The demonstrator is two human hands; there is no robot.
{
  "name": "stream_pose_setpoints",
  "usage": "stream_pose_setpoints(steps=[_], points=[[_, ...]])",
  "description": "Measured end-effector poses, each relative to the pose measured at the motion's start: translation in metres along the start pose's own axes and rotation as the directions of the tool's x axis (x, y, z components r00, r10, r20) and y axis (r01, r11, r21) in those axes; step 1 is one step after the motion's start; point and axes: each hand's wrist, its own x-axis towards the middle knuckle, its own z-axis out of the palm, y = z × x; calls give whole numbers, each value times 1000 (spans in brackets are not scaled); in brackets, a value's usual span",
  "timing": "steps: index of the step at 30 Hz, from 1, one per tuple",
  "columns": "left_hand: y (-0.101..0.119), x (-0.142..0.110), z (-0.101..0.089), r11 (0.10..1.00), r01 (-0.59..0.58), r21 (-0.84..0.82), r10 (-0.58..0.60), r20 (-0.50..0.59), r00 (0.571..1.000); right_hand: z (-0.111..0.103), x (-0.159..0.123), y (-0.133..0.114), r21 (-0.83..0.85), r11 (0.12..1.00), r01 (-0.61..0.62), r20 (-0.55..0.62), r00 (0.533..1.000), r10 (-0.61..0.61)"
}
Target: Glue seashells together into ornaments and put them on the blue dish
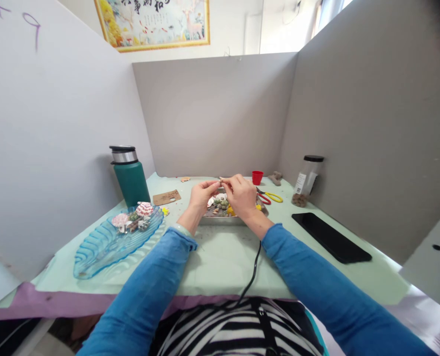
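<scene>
My left hand point(201, 197) and my right hand point(242, 195) meet above a metal tray point(220, 221). Both are closed, fingertips pinched around a small brownish piece point(221, 182), too small to name. In the tray, shells point(220, 199), greenish lumps and yellow bits lie on a grey-brown bed; my hands hide part of it. Left of my left hand, a clear blue leaf-shaped dish point(112, 252) holds striped shells point(145, 209) and other small pieces. Scissors with red and yellow handles point(272, 197) lie just right of the tray.
A green bottle point(131, 183) stands at the left, near a brown card point(167, 197). At the back right are a red cup point(257, 177) and a grey lump point(275, 178). A clear jar point(306, 183) and a black phone point(331, 237) are at the right. Grey panels enclose the table.
</scene>
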Motion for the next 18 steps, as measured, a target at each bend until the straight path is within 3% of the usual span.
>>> stream_pose_setpoints(steps=[8,13,15,18], points=[[-1,1,-1,1000,29,-4,-29,4,1000,0,1,2,-6,1000,10,13,1000,-10],[-4,2,-4,989,92,-113,-87,42,995,-2,1,-1,45,999,13,1,1000,-13],[-3,3,-6,980,120,-160,-114,42,993,-4,2,-2,108,994,-29,-25,999,32],[1,2,-7,964,169,-207,-169,19,985,-3,5,3,261,950,-173,-53,980,193]])
